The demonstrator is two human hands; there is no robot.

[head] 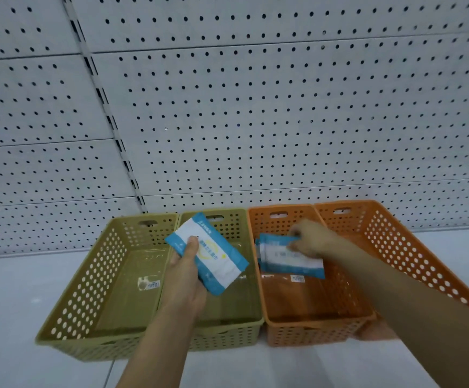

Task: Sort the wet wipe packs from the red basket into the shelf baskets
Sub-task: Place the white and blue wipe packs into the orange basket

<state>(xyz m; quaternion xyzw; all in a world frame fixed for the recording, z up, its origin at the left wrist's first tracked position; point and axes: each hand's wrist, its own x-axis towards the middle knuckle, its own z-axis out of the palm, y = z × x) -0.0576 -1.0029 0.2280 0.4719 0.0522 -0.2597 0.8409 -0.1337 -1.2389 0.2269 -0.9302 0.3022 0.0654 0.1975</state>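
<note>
hands (184, 271) (311, 238) gripping wipe packs (216, 256) (283, 259), shelf baskets (87, 275)

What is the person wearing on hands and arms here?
Nothing visible. The left hand and right hand are ungloved, with no rings or watch showing. The left forearm and right forearm are bare to the frame edge; no sleeve appears.

Row of green baskets (87, 275) and orange baskets (412, 256) touching, tops open, pegboard wall (255, 107) just behind, bare shelf (17, 303) at left.

2 bare forearms (157, 345), bare left hand (184, 273), bare right hand (314, 239)
</note>
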